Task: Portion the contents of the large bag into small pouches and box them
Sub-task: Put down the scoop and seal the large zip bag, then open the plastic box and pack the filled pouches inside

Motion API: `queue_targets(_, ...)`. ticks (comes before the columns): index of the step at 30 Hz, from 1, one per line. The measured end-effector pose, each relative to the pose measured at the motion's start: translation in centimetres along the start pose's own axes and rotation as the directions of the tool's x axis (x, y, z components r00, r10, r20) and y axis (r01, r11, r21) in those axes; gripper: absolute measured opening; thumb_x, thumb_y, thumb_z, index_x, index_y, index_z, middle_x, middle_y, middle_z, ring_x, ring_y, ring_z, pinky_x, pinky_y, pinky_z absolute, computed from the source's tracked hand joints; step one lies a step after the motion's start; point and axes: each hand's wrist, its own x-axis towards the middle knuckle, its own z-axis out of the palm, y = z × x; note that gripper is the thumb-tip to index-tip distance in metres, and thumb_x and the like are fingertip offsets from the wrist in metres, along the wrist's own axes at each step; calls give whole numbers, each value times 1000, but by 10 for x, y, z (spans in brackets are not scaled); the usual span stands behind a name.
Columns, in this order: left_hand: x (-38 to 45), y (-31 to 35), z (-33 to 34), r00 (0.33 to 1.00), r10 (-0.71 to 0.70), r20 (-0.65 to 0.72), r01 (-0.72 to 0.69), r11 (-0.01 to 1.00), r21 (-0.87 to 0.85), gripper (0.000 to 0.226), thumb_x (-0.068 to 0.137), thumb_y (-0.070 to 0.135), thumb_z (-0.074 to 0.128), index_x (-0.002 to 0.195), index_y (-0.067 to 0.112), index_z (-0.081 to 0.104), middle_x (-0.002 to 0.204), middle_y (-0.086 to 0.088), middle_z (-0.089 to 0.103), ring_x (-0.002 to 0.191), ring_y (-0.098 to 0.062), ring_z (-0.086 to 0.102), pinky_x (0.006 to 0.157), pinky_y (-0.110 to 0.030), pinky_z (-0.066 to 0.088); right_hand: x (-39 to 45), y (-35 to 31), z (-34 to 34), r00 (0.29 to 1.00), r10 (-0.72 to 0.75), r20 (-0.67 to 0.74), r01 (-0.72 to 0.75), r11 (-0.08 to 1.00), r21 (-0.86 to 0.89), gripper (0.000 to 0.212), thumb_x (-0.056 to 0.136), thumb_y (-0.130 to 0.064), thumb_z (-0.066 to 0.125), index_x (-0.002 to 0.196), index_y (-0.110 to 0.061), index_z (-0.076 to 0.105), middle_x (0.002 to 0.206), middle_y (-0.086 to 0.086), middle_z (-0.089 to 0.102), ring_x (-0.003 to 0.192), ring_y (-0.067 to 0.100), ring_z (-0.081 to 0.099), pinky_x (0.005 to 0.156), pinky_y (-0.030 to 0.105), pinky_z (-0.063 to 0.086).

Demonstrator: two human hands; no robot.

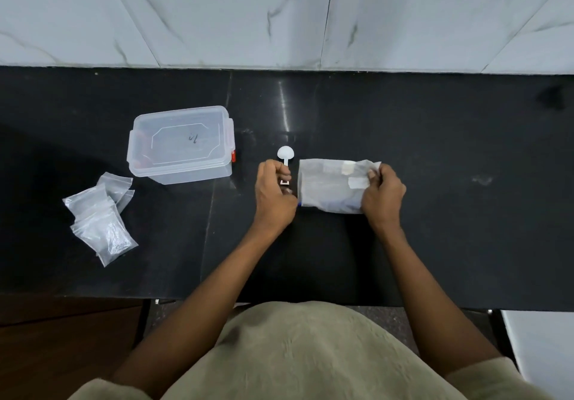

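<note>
Both hands work beside the large bag point(334, 187) on the worktop point(435, 138); left hand point(275, 194) pinches the scoop point(285, 160) just left of it; right hand point(382, 196) pinches its right edge; opening that edge gently, bag steadied, should avoid spills; pouches point(101, 216) and box point(181, 145) lie well left of the bag.

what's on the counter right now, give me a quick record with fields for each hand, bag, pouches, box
left hand: left hand grips the handle of the white scoop
right hand: right hand pinches the right end of the large bag
large bag: lies flat on the black counter, taped patches near its right end
pouches: small pouches piled at the left, overlapping
box: clear plastic box, lid on, beyond the pouches
scoop: bowl points away from the person
</note>
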Motion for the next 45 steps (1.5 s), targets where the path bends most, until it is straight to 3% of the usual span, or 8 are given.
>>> queue_targets(6, 29, 13, 33, 929, 359, 91, -370, 884, 287, 37, 78, -8, 49, 108, 8, 62, 114, -2, 60, 103, -19, 57, 86, -28, 49, 47, 1, 18, 999, -18, 40, 20, 998, -56, 14, 101, -7, 50, 91, -7, 61, 88, 5, 65, 81, 18, 59, 71, 29, 46)
queue_targets(10, 49, -3, 58, 846, 274, 457, -495, 721, 484, 54, 97, 12, 49, 150, 3, 39, 162, -16, 31, 150, -30, 29, 120, -42, 27, 56, 5, 32, 996, -27, 81, 38, 990, -135, 14, 100, -7, 49, 91, -6, 60, 86, 8, 67, 77, 22, 63, 69, 42, 54)
queue_targets(15, 53, -29, 68, 810, 83, 580, -536, 505, 677, 66, 105, 29, 31, 161, 5, 4, 170, -12, -3, 157, -25, -3, 128, -42, 0, 52, -3, 34, 991, -61, 116, 98, 932, -350, 32, 101, -12, 55, 131, -2, 55, 125, 15, 62, 111, 32, 61, 90, 41, 49)
queue_targets(21, 50, -37, 68, 793, 78, 604, -549, 522, 653, 70, 103, 33, 25, 160, 5, -4, 169, -12, -11, 156, -25, -12, 127, -43, -4, 27, -22, 45, 886, -426, 182, 455, 725, -517, 51, 102, -29, 38, 149, -9, 45, 152, 13, 47, 140, 27, 44, 111, 43, 37)
queue_targets(25, 50, -41, 65, 793, 95, 602, -546, 547, 634, 69, 102, 31, 23, 161, 9, -6, 170, -8, -10, 156, -21, -12, 128, -41, -3, 18, 3, 62, 841, -264, 472, 508, 686, -520, 66, 104, -50, 15, 161, -18, 23, 170, 5, 18, 157, 18, 12, 127, 41, 9)
queue_targets(28, 51, -39, 65, 797, 84, 598, -539, 547, 641, 68, 100, 31, 15, 160, 6, -3, 170, -9, -8, 157, -21, -9, 128, -41, -1, 22, 20, 58, 889, -184, 419, 429, 656, -621, 70, 104, -59, 10, 163, -22, 12, 172, 5, 4, 158, 18, 1, 127, 44, -4)
queue_targets(38, 51, -28, 63, 804, 60, 592, -506, 592, 628, 70, 106, 34, 36, 161, 5, 3, 170, -10, -6, 157, -22, -5, 128, -41, 3, 31, 17, 42, 904, -83, 419, 380, 602, -702, 76, 102, -61, 10, 163, -15, 2, 172, 8, -2, 158, 22, -6, 127, 50, -3)
queue_targets(45, 43, -8, 26, 858, 438, 267, -513, 743, 429, 49, 95, 15, 52, 142, 0, 50, 148, -15, 48, 141, -28, 40, 118, -42, 36, 4, -39, 56, 877, -376, 297, 479, 665, -573, 59, 101, -36, 38, 152, -6, 41, 164, 17, 31, 153, 29, 27, 121, 47, 21)
